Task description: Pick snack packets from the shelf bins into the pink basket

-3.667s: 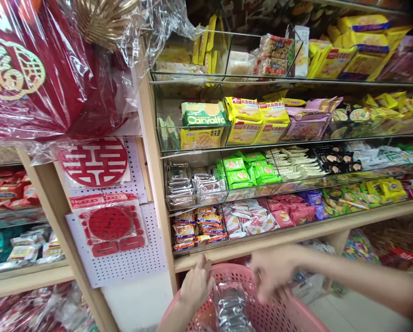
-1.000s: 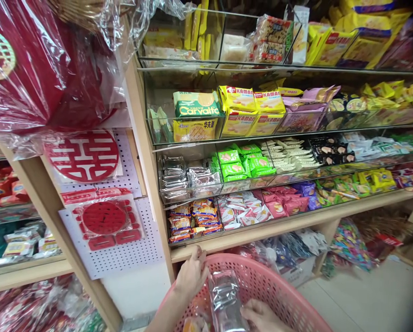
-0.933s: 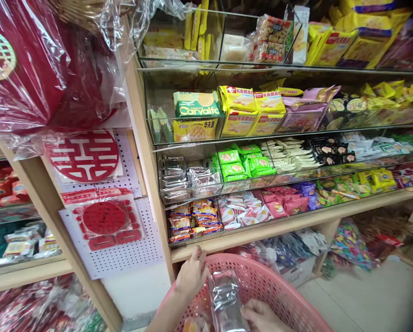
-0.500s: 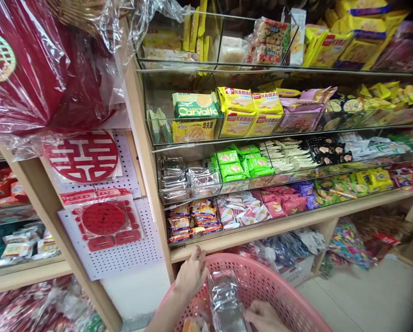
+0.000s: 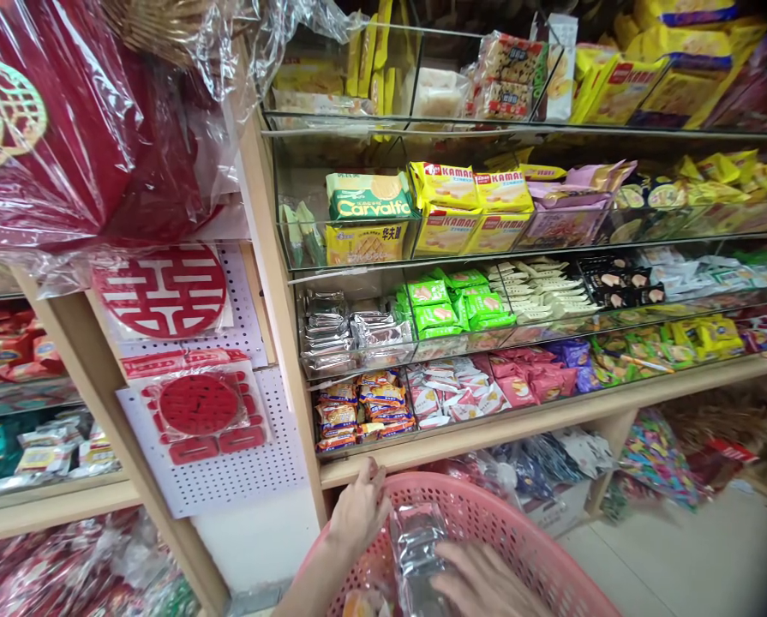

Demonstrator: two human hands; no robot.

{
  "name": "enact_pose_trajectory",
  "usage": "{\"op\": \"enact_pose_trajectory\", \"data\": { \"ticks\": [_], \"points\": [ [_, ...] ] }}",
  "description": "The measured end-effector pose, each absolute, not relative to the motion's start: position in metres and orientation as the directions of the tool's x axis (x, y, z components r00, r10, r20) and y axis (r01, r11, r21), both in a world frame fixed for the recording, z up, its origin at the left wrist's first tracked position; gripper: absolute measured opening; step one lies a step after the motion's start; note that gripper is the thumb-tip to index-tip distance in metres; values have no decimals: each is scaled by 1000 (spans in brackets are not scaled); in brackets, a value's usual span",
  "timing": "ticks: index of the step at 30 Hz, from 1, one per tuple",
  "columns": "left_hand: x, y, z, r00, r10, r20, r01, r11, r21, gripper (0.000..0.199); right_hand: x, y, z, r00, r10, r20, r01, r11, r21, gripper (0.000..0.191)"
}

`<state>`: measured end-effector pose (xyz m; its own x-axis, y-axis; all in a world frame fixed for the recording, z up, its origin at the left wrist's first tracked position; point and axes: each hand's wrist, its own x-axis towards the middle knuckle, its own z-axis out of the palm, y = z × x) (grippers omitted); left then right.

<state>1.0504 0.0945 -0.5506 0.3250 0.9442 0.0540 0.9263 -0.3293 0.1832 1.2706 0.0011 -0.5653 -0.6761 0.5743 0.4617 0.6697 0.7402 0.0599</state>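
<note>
Pink plastic, full of small holes, forms the basket (image 5: 512, 531) in front of me. My left hand (image 5: 357, 514) is at the basket's far left rim, its fingers folded closed over the edge, their undersides hidden from me. My right hand (image 5: 479, 578) is inside the basket, its fingers slightly spread and laid over the silver packets (image 5: 415, 524); I cannot tell how firmly they press. The packets lie in a row in the middle of the basket, between my hands. Lower in the basket, near my left forearm, is a partly visible orange packet (image 5: 365, 602).

Just behind the basket runs the wooden edge of a shelf (image 5: 422, 450). Above the basket, orange-and-blue packets (image 5: 338, 416) sit there behind glass, with pink-and-white packets (image 5: 457, 390) to their right. Higher above the basket come silver bars (image 5: 383, 334) and green packets (image 5: 438, 317), then yellow packs (image 5: 447, 227) over those. Left of the basket, red paper cutouts (image 5: 200, 403) hang on a pale pegboard (image 5: 277, 454). Right of the basket shows the tiled floor (image 5: 692, 557).
</note>
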Motion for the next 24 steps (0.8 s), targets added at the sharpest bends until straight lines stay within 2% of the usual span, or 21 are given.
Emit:
{"op": "enact_pose_trajectory", "data": {
  "ticks": [2, 3, 5, 7, 13, 24],
  "points": [
    [1050, 94, -552, 325, 944, 60, 926, -331, 182, 48, 1264, 7, -568, -806, 325, 495, 544, 738, 400, 37],
    [1050, 94, -553, 324, 944, 64, 926, -330, 181, 48, 1259, 12, -572, -831, 254, 495, 512, 698, 501, 39],
    [1050, 95, -554, 320, 945, 73, 928, -328, 179, 48, 1250, 21, -586, -841, 188, 508, 501, 627, 597, 41],
    [1049, 95, -554, 324, 943, 78, 926, -332, 179, 49, 1242, 31, -599, -825, 180, 535, 527, 586, 616, 42],
    [1049, 94, -551, 316, 947, 59, 928, -322, 187, 50, 1238, 49, -616, -764, 234, 601, 612, 558, 561, 42],
    [1051, 92, -548, 316, 947, 50, 925, -319, 208, 50, 1244, 55, -616, -768, 290, 571, 621, 554, 555, 51]
  ]
}}
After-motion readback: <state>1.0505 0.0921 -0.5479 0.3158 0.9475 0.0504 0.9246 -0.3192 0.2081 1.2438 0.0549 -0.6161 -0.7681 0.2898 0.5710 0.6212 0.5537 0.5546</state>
